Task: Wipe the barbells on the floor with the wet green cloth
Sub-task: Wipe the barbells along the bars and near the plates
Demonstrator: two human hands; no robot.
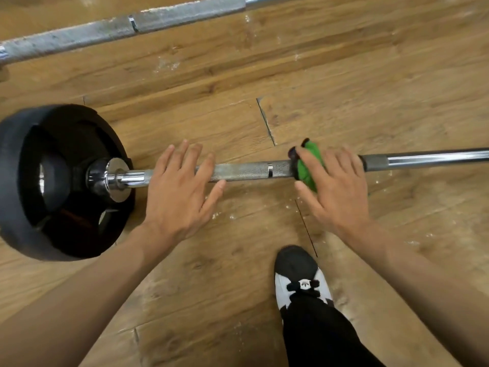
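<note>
At the far left, a black weight plate [39, 181] is standing on edge on the wooden floor [211, 274], loaded on the chrome sleeve [116, 178] of the near barbell [246, 172]. This barbell is lying across the middle of the view and running out past the right edge.

Just right of the sleeve, the left hand [180, 192] is resting flat on the knurled part of the bar. Its fingers are straight and spread wide, and it is gripping nothing.

Further right along the same bar, past a bare knurled stretch with a smooth ring mark, the green cloth [309, 168] is sitting bunched around the bar. The right hand [336, 186] is cupping over the cloth and pressing it to the bar, with the fingers draping over the top and the thumb lying on the near side. Right of this hand the knurling is giving way to smooth chrome.

Below the right hand, a black and white shoe [299, 276] is standing on the floor, with a black trouser leg [322, 335] coming down over it.

Along the top, a second barbell [127, 25] is lying on the floor well apart from the first, its grey knurled shaft slanting up towards the right.
</note>
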